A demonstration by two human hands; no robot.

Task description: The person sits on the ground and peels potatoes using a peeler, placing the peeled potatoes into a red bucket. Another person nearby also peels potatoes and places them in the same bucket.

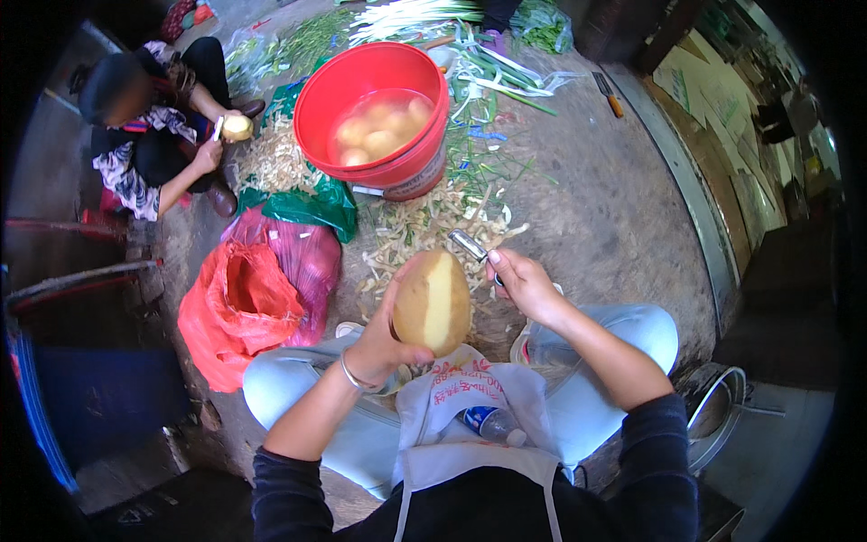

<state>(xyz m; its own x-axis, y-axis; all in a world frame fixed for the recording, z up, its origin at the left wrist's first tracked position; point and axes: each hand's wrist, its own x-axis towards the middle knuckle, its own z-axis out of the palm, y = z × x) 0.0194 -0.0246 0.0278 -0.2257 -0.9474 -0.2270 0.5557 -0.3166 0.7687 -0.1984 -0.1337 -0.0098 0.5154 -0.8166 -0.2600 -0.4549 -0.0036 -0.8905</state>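
Observation:
A large potato [432, 303] with one peeled pale strip down its middle rests in my left hand [381, 339], the fingers and thumb around its left and lower side. My right hand [525, 281] grips a metal vegetable peeler [467, 244] by its handle, to the right of the potato and apart from it. Below both lies a heap of potato peelings [413, 220] on the ground. Beyond them stands a red bucket [406, 181] holding several peeled potatoes [381, 143] in cloudy water.
A co-worker [145, 135] sits at upper left, holding a partly peeled potato [237, 127]. An open red mesh sack [223, 325] and a pink plastic bag [322, 271] lie left. Spring onions [413, 17] lie behind the bucket, a knife [607, 95] at upper right. A plastic bottle [498, 427] sits in my apron.

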